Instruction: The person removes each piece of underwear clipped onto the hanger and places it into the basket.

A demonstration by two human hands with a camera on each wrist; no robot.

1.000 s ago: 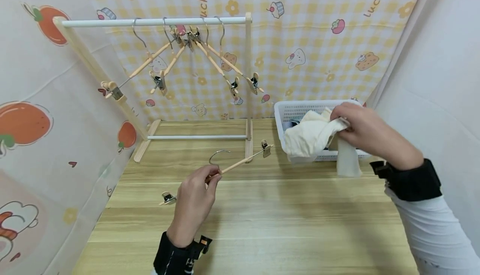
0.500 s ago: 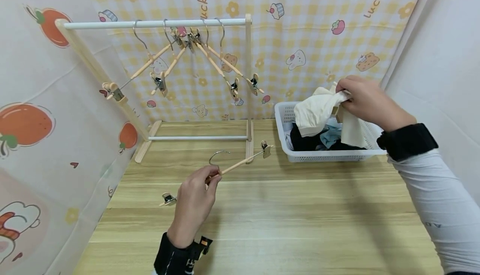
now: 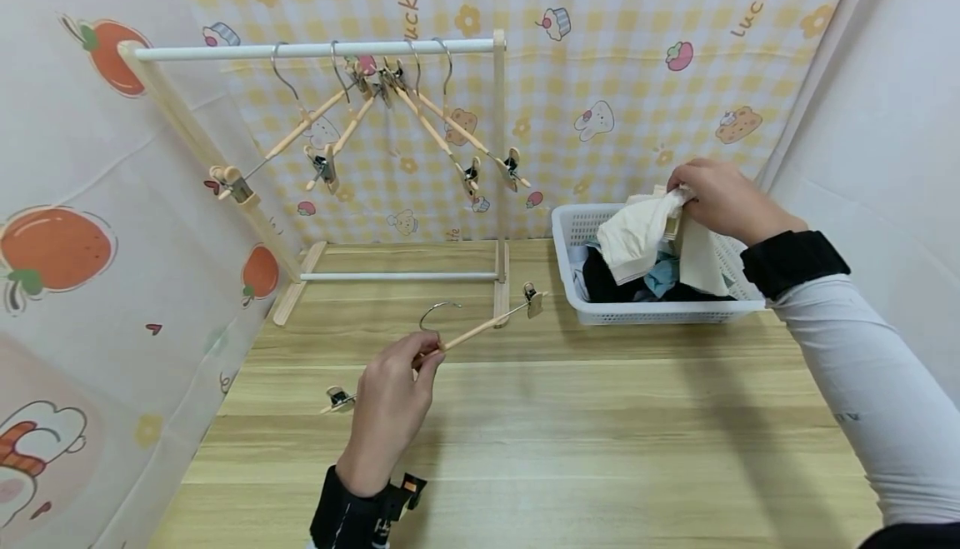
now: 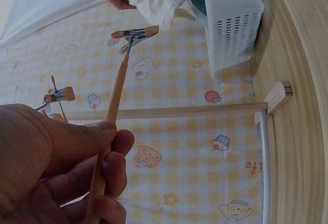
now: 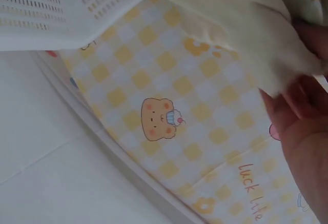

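Observation:
My left hand [image 3: 396,403] grips a wooden clip hanger [image 3: 476,331] by its middle, above the table. Its metal hook points up, and a clip shows at each end. In the left wrist view the thumb and curled fingers wrap the hanger's bar [image 4: 117,93]. Over the basket, my right hand [image 3: 731,199] pinches a cream-coloured cloth garment [image 3: 633,237] by its upper edge. The garment hangs in folds, one part to the left and another to the right. In the right wrist view the pale cloth [image 5: 241,24] runs up from the fingertips.
A white perforated basket [image 3: 660,313] at the back right holds black and blue cloth [image 3: 662,276]. At the back left stands a rack with a white top rail [image 3: 315,51] and several clip hangers [image 3: 352,124] on it. A patterned curtain [image 3: 637,99] hangs behind.
My right hand rises with the cream garment off the basket's front, uncovering darker cloth inside, then dips slightly and shifts a little left. My left hand keeps its hold on the hanger, nearly still.

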